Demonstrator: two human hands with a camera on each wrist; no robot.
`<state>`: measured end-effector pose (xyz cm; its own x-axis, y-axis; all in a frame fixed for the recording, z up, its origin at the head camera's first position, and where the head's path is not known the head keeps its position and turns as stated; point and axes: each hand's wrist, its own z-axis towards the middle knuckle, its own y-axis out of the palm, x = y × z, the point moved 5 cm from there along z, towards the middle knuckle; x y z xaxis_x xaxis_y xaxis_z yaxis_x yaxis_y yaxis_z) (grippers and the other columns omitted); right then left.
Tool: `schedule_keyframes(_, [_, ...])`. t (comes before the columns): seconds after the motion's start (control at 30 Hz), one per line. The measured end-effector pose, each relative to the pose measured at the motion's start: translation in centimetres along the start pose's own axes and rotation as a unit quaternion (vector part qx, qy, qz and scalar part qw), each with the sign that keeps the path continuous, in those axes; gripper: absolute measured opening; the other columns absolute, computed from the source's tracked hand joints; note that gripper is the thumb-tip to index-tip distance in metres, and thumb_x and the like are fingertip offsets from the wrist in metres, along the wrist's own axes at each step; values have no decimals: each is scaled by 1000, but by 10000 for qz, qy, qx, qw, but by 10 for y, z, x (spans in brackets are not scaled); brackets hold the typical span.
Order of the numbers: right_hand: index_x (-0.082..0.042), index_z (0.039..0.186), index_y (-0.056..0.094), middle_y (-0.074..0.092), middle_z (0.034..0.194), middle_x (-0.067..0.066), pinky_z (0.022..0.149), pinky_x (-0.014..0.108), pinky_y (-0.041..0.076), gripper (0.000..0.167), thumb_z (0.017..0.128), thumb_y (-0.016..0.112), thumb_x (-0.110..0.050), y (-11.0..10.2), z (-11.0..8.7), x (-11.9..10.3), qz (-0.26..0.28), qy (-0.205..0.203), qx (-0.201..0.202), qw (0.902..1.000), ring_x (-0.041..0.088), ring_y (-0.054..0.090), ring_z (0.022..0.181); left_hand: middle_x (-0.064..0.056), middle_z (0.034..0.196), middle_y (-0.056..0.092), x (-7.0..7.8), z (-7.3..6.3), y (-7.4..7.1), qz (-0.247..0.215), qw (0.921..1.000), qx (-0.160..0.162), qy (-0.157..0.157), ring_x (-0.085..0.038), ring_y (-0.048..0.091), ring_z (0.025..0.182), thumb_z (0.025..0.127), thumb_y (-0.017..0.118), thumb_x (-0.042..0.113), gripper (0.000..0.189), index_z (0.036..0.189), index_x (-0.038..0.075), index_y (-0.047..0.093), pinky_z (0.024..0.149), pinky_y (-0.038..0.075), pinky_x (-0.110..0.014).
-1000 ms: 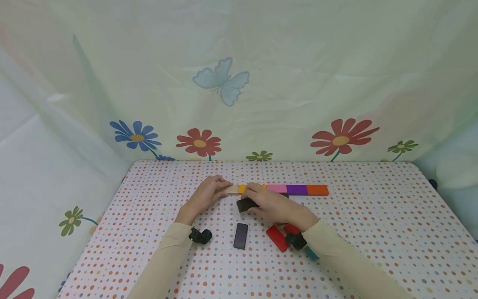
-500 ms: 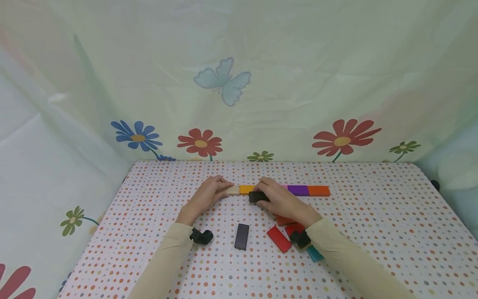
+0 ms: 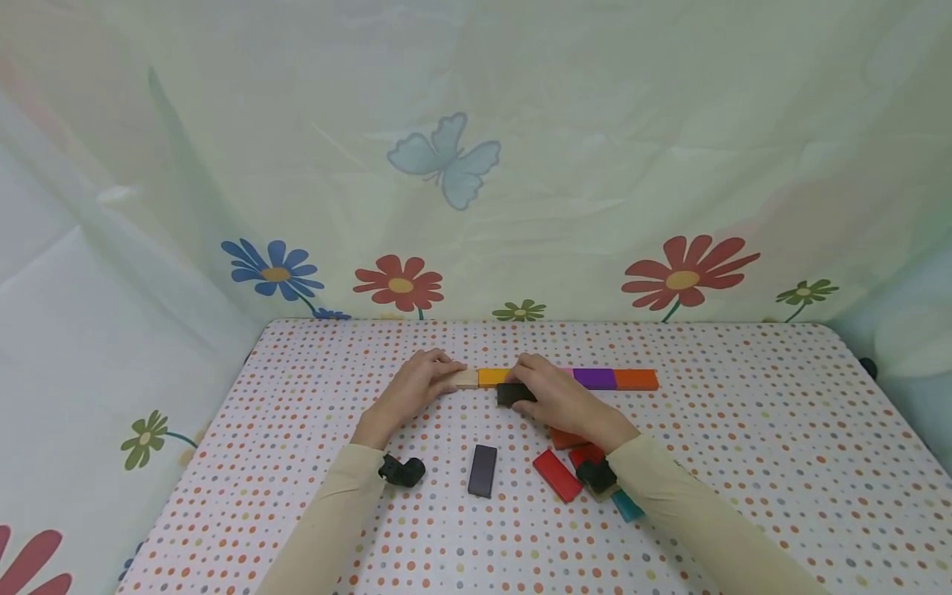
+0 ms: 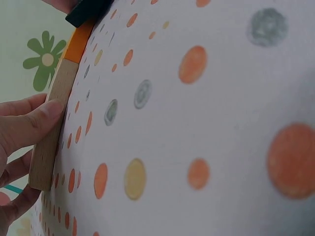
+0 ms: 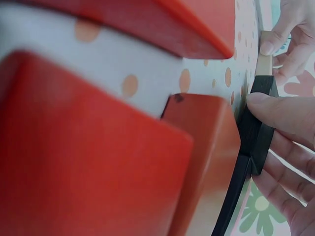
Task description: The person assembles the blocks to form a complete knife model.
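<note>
My left hand [image 3: 411, 388] grips a plain wooden block [image 4: 53, 128] at the left end of a row, thumb on its near side. The row continues with a yellow block [image 3: 492, 378], a mostly covered pink block, a purple block [image 3: 593, 378] and an orange block [image 3: 635, 379]. Just in front of the yellow block, my right hand [image 3: 561, 400] pinches a black block [image 3: 511, 395] between thumb and fingers. In the right wrist view, that black block meets the end of another black block [image 5: 233, 194], which the right hand hides in the head view.
A dark grey block [image 3: 482, 471] lies alone nearer the person. Below the right wrist are a red block [image 3: 557, 476], a second red block [image 3: 585, 454], a brownish-orange block [image 3: 567, 438] and a teal block [image 3: 627, 506]. A dotted cloth [image 3: 335, 529] covers the table; a printed curtain hangs behind.
The black block in my right hand has shifted right and towards the row, and turned to lie parallel with it. Over the last half second little moves. My left hand stays on the wooden block.
</note>
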<state>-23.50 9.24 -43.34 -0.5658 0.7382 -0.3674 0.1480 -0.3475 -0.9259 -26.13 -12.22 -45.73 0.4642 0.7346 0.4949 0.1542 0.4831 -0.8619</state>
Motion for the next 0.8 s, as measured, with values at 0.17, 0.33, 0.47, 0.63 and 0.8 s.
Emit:
schedule_keyframes(0.17, [-2,115,72,62,121,13,97,44,56,29,90,84,-10,2,0,0,-126,158,-44,9998,28,60,114,-8,127,66,2,0,1,-19,10000,-35,-24,-28,57,117,99,73,17,37,136,14,72,101,48,-46])
schedule_keyframes(0.33, [-2,116,73,61,131,18,100,47,55,30,90,85,-11,3,-1,0,-189,246,-61,9995,33,59,122,-7,128,66,2,0,2,-6,9999,-78,-66,-27,58,118,100,72,18,37,137,15,72,101,48,-45])
schedule_keyframes(0.47, [-1,115,73,62,124,16,98,45,56,30,89,86,-11,2,0,-2,-234,151,12,9996,30,61,116,-7,127,66,1,1,2,20,10000,-34,-47,-28,58,117,99,72,17,37,136,14,72,101,48,-45])
schedule_keyframes(0.63, [-1,114,74,63,114,12,94,41,58,30,88,86,-10,2,2,-4,-387,13,83,9992,26,62,108,-8,127,66,0,1,2,50,10000,-10,-36,-28,58,118,99,72,17,37,136,14,72,102,48,-45])
schedule_keyframes(0.8, [0,114,74,63,112,12,92,40,59,30,88,86,-10,1,3,-6,-427,-25,86,9990,25,63,105,-8,127,66,-1,0,1,40,10000,5,-27,-28,58,118,99,73,17,37,136,14,72,102,49,-45])
